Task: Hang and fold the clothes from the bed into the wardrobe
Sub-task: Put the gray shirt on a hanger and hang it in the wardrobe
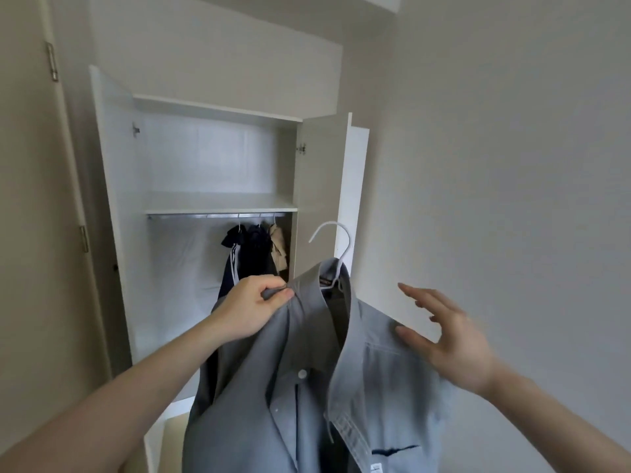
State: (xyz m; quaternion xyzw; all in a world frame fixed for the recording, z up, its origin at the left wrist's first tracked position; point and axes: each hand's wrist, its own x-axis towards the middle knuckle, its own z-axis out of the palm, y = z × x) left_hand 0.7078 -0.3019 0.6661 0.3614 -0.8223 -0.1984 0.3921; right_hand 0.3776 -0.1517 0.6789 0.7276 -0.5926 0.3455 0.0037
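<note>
A grey-blue shirt (307, 387) on a white hanger (336, 249) is held up in front of the open wardrobe (218, 203). The left hand (254, 307) pinches the shirt at its left shoulder, fingers curled round the cloth. The right hand (447, 339) is spread – fingers straight, thumb touching the right shoulder. Inside, under the shelf, dark and beige clothes (254, 254) hang from the rail (215, 216).

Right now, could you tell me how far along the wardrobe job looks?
Done: three garments already hang on the wardrobe rail. In hand: a grey shirt sits on a white hanger, the left hand pinching its shoulder, the right hand open beside it. Left: hooking it onto the rail; the bed is out of view.
</note>
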